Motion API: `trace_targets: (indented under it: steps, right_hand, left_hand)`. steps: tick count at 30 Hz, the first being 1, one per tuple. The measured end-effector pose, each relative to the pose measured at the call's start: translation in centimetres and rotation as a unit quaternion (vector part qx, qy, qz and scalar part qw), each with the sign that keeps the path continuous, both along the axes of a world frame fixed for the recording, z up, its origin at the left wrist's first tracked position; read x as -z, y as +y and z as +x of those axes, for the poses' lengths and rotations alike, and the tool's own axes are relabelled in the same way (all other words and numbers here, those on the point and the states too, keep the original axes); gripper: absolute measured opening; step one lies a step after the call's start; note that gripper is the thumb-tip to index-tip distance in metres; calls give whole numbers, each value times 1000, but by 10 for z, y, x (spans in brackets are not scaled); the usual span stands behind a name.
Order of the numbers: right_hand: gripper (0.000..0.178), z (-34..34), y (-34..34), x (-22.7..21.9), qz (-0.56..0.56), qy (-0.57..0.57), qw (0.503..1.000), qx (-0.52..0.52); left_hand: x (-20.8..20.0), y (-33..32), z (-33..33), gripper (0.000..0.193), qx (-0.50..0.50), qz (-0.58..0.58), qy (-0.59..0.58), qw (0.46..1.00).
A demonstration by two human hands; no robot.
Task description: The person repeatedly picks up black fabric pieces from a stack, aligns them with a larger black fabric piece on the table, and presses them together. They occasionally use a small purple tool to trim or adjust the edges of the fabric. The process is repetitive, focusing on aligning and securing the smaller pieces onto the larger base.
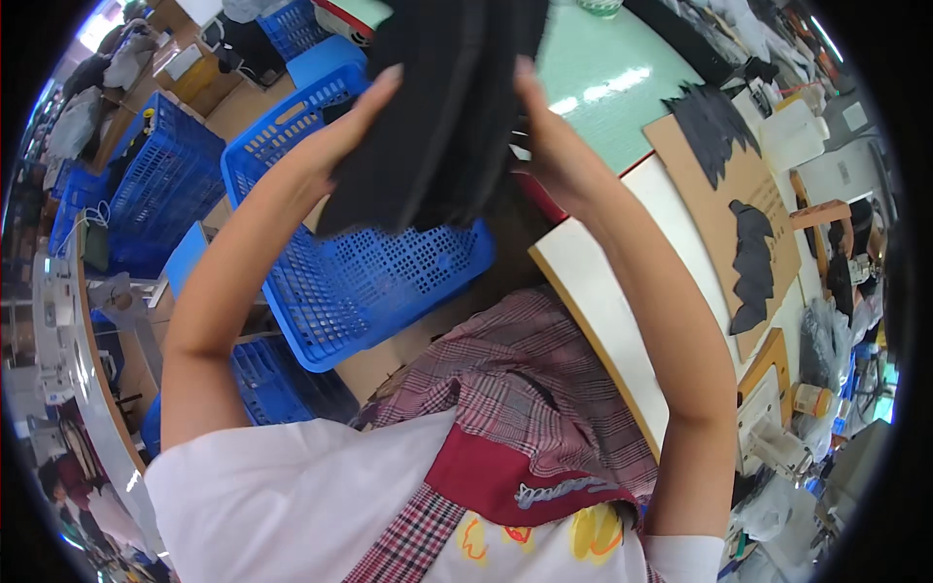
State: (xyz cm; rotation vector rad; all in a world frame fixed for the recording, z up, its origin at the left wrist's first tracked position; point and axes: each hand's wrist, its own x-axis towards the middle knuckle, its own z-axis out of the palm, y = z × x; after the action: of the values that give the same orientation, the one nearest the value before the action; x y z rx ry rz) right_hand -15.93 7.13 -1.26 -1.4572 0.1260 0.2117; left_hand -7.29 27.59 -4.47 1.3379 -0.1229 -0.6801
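Observation:
Between my two raised hands is a thick stack of black fabric pieces [428, 117], its lower edge ragged and slightly blurred. My left hand [355, 121] grips the stack's left side, the thumb lying along it. On the other side my right hand [554, 146] holds it, with most of the fingers hidden behind the cloth. Below the stack sits a blue perforated plastic basket [364, 291], tilted in view. The top of the stack runs out of the picture.
To the right, a white table [622, 282] with a wooden edge adjoins a green tabletop [593, 87]. Black cut pieces [751, 262] lie on a cardboard sheet [700, 185]. More blue crates [165, 185] stand at the left, and a sewing machine [777, 452] is at the right.

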Motion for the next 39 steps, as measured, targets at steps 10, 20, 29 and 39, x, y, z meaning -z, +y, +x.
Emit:
trace_targets:
  steps: [10, 20, 29, 39]
  right_hand:
    - [118, 37, 92, 188, 8, 139, 987, -86]
    - [82, 47, 65, 345, -266, 348, 899, -22]
    - [76, 17, 76, 284, -415, 183, 891, -8]
    - [68, 44, 64, 305, -468, 197, 843, -180]
  left_hand:
    - [176, 112, -55, 83, -119, 82, 229, 963]
    - [369, 37, -44, 107, -40, 68, 300, 951]
    - [337, -12, -67, 106, -251, 183, 81, 947]
    - [323, -30, -40, 115, -314, 487, -55, 813]
